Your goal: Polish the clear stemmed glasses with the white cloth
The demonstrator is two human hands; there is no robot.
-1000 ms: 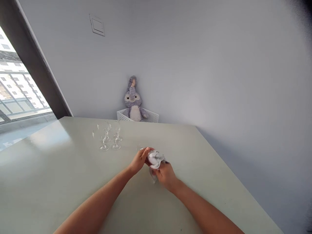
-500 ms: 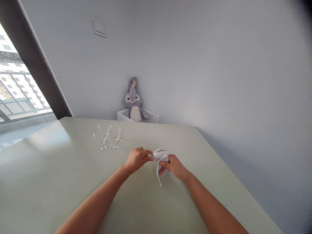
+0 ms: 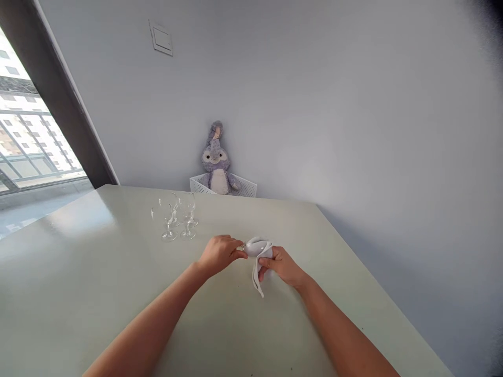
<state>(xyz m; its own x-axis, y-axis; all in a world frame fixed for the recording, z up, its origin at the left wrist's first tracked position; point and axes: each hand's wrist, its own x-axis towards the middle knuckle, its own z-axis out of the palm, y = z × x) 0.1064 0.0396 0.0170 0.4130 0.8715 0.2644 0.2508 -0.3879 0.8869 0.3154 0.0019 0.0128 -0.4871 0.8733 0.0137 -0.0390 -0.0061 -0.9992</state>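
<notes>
My left hand [image 3: 221, 255] pinches the stem end of a clear glass [image 3: 254, 248], which lies sideways above the table with its bowl pointing right. A white cloth [image 3: 262, 262] wraps the rim side of the bowl, and its loose edge hangs below. My right hand [image 3: 283, 266] grips the cloth around the bowl, thumb on the near side; some of its fingers are hidden by the cloth. Several clear stemmed glasses [image 3: 188, 233] stand upright in a group to the left, beyond my left hand.
The pale table [image 3: 236, 330] ends at a wall at the back and right. A purple plush toy [image 3: 218, 163] sits in a white perforated basket [image 3: 247, 188] behind the far edge. At the left is a window [image 3: 35, 136].
The hanging edge of the cloth has shifted slightly and looks narrower. Both hands keep their holds, almost in place. The view has tilted a little.
</notes>
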